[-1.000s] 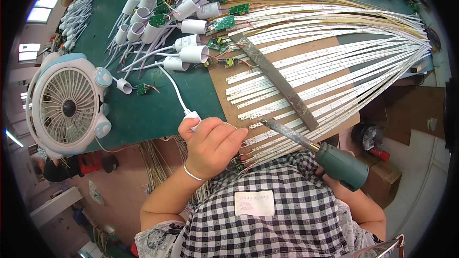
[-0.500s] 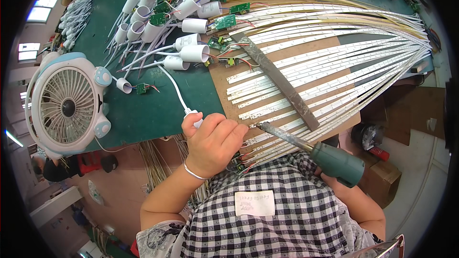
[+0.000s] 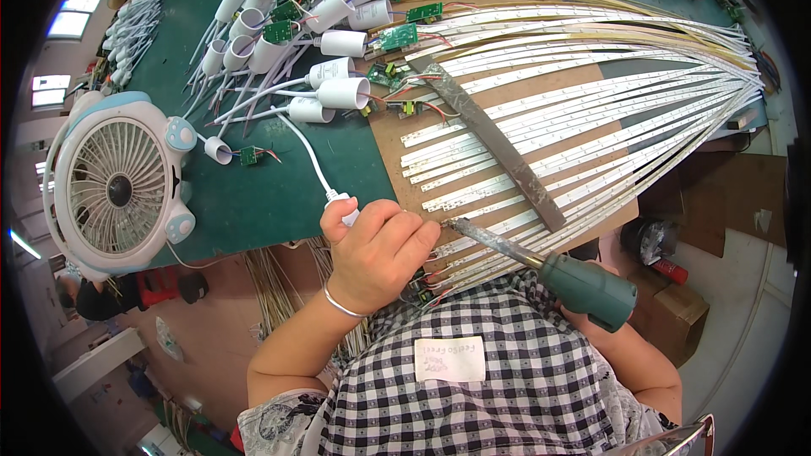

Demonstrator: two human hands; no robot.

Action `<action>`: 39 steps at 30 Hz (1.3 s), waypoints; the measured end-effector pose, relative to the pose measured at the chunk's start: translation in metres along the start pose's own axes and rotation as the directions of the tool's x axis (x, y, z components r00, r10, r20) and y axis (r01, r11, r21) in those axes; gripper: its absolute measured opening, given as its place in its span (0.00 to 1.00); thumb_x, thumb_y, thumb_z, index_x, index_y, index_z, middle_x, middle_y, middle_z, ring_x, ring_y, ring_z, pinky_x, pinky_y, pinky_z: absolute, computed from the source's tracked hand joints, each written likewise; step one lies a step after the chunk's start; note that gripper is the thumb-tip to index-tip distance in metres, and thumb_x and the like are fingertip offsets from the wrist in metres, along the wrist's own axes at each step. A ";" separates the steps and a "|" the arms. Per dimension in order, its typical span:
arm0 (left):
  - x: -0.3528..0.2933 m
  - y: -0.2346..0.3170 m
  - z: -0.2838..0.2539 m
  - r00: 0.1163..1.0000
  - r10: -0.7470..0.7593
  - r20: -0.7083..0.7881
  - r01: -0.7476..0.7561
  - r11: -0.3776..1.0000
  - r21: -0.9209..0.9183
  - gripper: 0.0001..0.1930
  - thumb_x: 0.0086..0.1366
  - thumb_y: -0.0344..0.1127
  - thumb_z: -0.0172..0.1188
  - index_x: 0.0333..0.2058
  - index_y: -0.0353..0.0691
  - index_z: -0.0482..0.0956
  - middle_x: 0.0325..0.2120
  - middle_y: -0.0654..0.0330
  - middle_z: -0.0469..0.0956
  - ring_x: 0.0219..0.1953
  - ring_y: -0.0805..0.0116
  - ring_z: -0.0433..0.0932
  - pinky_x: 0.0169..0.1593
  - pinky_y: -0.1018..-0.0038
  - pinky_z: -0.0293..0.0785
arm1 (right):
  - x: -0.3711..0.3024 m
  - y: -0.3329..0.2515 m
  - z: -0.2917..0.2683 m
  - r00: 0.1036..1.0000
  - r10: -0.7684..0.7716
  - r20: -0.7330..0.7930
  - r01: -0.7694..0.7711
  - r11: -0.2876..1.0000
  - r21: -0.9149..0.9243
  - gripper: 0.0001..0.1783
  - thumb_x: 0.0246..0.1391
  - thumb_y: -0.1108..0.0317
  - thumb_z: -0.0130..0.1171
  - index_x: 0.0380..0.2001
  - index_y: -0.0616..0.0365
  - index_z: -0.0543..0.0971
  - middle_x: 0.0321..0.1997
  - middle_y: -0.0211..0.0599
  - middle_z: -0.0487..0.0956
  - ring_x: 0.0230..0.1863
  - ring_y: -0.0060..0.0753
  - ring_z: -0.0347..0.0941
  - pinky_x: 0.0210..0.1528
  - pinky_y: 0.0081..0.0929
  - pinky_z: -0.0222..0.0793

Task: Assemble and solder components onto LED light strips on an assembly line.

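My left hand (image 3: 376, 253) is closed round a white plastic cap (image 3: 342, 207) with a white cable running up from it. Its thumb and fingertips pinch together at the end of a strip; what lies between the tips is too small to make out. Largely hidden behind the green handle, my right hand (image 3: 583, 321) grips a soldering iron (image 3: 587, 290). The iron's tip meets the strip end right beside my left fingertips. Many white LED strips (image 3: 524, 152) fan out across a brown board (image 3: 397, 160), with a flat metal bar (image 3: 498, 148) lying over them.
White lamp caps (image 3: 342, 95) with cables and green circuit boards (image 3: 397, 38) are heaped at the back. A white and blue fan (image 3: 118, 186) stands at left on the green table (image 3: 245, 219). Cardboard boxes (image 3: 676, 321) sit at lower right.
The soldering iron has shifted slightly left, bringing its tip closer to my left fingertips. My left hand stays nearly still.
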State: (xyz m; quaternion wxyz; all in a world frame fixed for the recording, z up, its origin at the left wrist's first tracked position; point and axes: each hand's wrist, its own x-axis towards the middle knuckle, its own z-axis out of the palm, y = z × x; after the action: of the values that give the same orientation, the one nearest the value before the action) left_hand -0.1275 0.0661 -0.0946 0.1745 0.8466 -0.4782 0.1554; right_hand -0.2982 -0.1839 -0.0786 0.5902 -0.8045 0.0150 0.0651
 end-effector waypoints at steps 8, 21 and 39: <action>0.001 0.001 0.000 1.000 -0.003 0.001 0.003 1.000 0.000 0.08 0.44 0.33 0.63 0.27 0.52 0.79 0.23 0.75 0.72 0.32 0.75 0.72 0.51 0.60 0.50 | -0.001 -0.008 -0.005 0.999 0.051 -0.017 -0.052 0.998 -0.034 0.12 0.52 0.70 0.56 0.40 0.59 0.79 0.39 0.37 0.80 0.41 0.39 0.77 0.44 0.31 0.71; 0.000 0.000 0.000 1.000 0.004 0.009 -0.004 1.000 0.002 0.08 0.45 0.33 0.63 0.27 0.51 0.79 0.23 0.74 0.72 0.32 0.75 0.72 0.52 0.60 0.49 | -0.004 -0.005 -0.001 0.993 0.115 0.002 -0.115 0.992 0.048 0.13 0.53 0.68 0.55 0.41 0.58 0.79 0.42 0.38 0.80 0.43 0.41 0.75 0.45 0.33 0.69; 0.001 0.000 -0.001 1.000 0.002 0.007 -0.002 1.000 0.001 0.07 0.46 0.33 0.63 0.27 0.51 0.80 0.23 0.74 0.72 0.32 0.74 0.72 0.52 0.61 0.50 | -0.004 -0.008 -0.002 0.990 0.140 -0.011 -0.140 0.990 0.026 0.14 0.50 0.71 0.59 0.42 0.59 0.77 0.37 0.34 0.80 0.39 0.34 0.76 0.42 0.27 0.70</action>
State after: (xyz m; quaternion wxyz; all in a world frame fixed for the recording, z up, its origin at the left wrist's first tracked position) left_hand -0.1273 0.0653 -0.0934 0.1723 0.8466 -0.4797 0.1530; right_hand -0.3013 -0.1834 -0.0703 0.5941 -0.7944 0.0760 0.1011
